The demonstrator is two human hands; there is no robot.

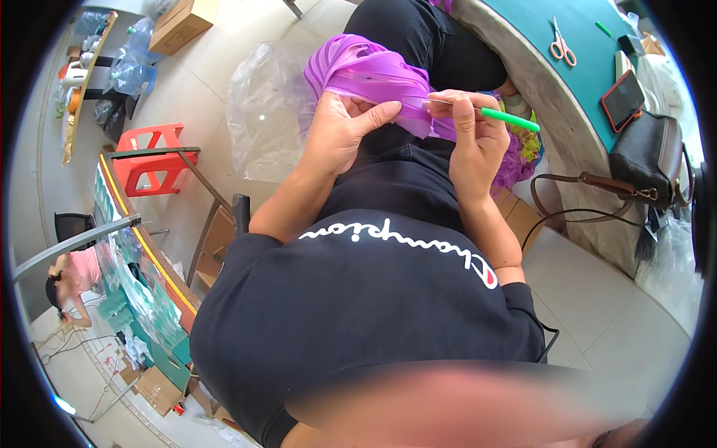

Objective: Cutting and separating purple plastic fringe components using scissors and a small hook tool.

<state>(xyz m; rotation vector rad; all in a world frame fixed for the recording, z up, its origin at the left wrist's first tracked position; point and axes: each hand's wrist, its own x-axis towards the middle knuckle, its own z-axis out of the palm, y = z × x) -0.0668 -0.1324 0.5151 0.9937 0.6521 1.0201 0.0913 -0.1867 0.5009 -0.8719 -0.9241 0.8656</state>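
A glossy purple piece with many thin strips point(366, 66), which looks like soft plastic, lies bunched over my lap. My left hand point(337, 133) pinches its near edge between thumb and fingers. In my right hand point(478, 142) is a thin metal tool with a bright green handle point(511, 119); the handle sticks out to the right. The tool's thin shaft points left and reaches the purple piece near my fingertips. Its tip is too small to make out. Below and right of that hand, more purple and yellow-green frilly material point(517, 153) shows.
To the right, a green-topped table point(538, 22) bears scissors point(562, 46), a phone point(622, 101) and a black bag point(648, 160) with a brown strap. A clear plastic bag point(261, 112) and a red stool point(153, 157) stand left. Another person point(75, 280) sits at a far-left workbench.
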